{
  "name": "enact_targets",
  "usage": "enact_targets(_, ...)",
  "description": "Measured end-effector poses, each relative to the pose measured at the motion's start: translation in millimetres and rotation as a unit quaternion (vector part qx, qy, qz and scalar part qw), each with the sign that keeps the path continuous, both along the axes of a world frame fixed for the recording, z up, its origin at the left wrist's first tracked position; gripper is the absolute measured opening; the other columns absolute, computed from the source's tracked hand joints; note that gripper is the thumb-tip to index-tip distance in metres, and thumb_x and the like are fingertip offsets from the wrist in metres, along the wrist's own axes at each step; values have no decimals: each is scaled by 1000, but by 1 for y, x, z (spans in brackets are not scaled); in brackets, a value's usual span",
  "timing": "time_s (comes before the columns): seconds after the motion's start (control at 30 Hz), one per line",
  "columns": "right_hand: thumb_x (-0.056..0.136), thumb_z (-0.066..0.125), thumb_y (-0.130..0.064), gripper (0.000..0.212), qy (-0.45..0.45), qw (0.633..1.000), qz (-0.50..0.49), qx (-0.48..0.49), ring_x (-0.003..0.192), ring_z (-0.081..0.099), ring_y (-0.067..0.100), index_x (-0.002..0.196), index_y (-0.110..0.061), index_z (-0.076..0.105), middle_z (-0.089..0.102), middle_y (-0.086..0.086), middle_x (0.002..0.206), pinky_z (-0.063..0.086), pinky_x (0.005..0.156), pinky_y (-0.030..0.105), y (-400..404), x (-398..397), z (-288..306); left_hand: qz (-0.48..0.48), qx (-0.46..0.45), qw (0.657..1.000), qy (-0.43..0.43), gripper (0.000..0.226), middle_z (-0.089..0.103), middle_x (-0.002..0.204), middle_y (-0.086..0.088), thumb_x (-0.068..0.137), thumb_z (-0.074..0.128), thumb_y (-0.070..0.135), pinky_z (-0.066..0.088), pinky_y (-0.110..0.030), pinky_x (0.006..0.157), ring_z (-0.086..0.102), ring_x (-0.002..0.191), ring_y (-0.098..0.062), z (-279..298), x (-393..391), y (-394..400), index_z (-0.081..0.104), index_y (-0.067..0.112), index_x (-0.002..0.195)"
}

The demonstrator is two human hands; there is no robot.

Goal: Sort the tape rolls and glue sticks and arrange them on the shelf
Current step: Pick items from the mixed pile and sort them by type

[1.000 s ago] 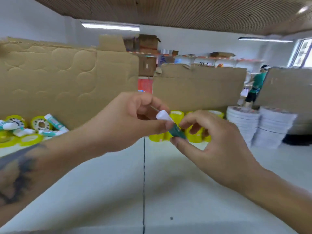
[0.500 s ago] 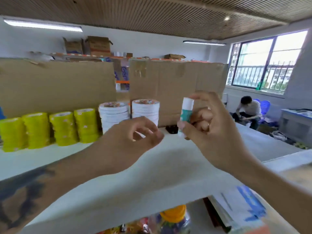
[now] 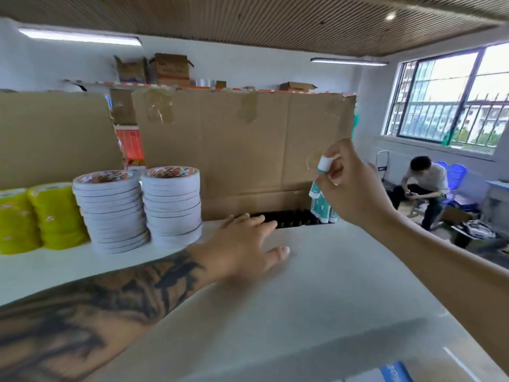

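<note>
My right hand (image 3: 355,188) holds a white and teal glue stick (image 3: 325,164) raised above the back right of the white shelf (image 3: 316,285). Just below it, several teal and white glue sticks (image 3: 319,206) stand against the cardboard backing. My left hand (image 3: 245,248) rests flat on the shelf with fingers spread, holding nothing. Two stacks of white tape rolls (image 3: 172,205) stand to its left, and stacks of yellow tape rolls (image 3: 55,216) stand further left.
A cardboard sheet (image 3: 248,150) closes the back of the shelf, with a dark gap (image 3: 292,219) at its base. A person (image 3: 424,188) sits by the window at the right. Boxes sit on a far high shelf.
The view swung right along the shelf. My right hand carried the glue stick toward the standing glue sticks at the back right. My left hand let go and dropped flat onto the shelf.
</note>
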State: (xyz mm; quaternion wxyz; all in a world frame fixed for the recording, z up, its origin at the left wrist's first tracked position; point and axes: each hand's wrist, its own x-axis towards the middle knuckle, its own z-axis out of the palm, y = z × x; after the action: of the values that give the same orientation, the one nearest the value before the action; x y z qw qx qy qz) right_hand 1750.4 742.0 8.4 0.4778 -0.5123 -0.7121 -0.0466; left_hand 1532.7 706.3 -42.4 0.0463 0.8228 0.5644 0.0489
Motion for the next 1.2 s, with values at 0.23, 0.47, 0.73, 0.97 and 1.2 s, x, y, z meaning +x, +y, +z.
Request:
enact_targets(0.23,89,67,-21,33,-129,991,-11,-21,73,59,29,103,-26,38,62,-5,74,39,73,34,63,1,-17,4,-16,1000,-17,83,0,171,12,93,23,80,-4,-42,127,-6,157,-12,-17,3,19,9,36,163)
enact_targets(0.47,87,75,-26,33,-138,990,-28,-28,92,60,28,105,-22,48,65,-8,85,28,89,34,79,8,-38,-7,-10,1000,-2,86,-3,171,10,91,19,83,-4,-44,127,-7,157,-16,-19,2,20,8,36,163)
enact_targets(0.73,86,77,-26,22,-144,987,-66,-11,108,58,31,97,-22,57,63,-4,105,34,99,44,83,8,-46,-10,-5,1000,-7,82,0,172,7,93,21,81,-4,-45,127,-4,157,-18,-17,2,16,15,38,162)
enact_targets(0.97,92,69,-31,12,-123,988,-95,-17,115,54,30,100,-22,68,62,3,114,33,98,42,89,11,-45,-10,-6,1000,-10,81,2,172,6,93,22,81,-3,-47,126,-2,158,-19,-17,2,17,16,38,161)
enact_targets(1.2,92,71,-22,9,-86,995,-55,-19,97,54,20,100,-17,72,64,0,103,28,76,24,90,13,-43,-9,-3,1000,-9,84,3,172,8,92,22,82,-1,-47,127,-2,158,-18,-18,1,18,12,37,162)
